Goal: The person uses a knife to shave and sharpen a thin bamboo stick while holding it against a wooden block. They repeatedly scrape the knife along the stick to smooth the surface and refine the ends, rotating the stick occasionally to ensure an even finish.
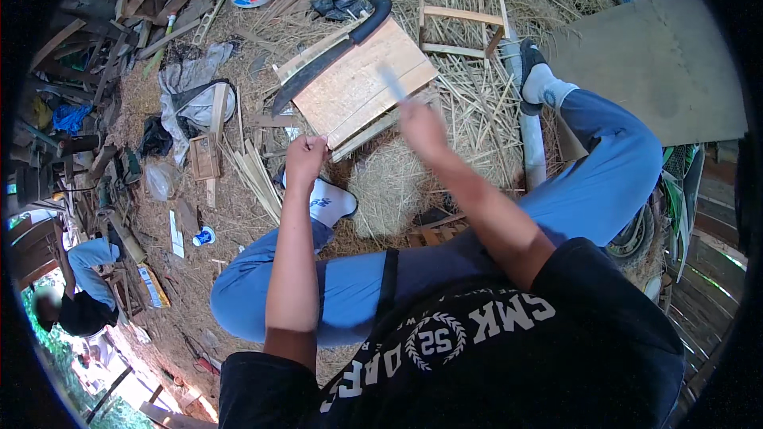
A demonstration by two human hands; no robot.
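- Your left hand (pixel 306 160) is at the near left corner of the board (pixel 367 79), fingers drawn together; whether they pinch anything is too small to tell. A slip of your tool toward that corner could cut them.
- The large curved knife (pixel 324 63) lies loose along the board's far left side, its tip overhanging; a knock to the board could send it sliding.
- Your left foot (pixel 334 200) sits just near of that corner, so anything falling there could land on it.
- The board rests on straw-strewn ground; uneven footing could make it rock under pressure.
- Your right hand (pixel 424 125) is clamped on the slim pale tool (pixel 391 81) over the board's right side. Motion blur hides its edge; a fast, poorly aimed stroke could glance off.
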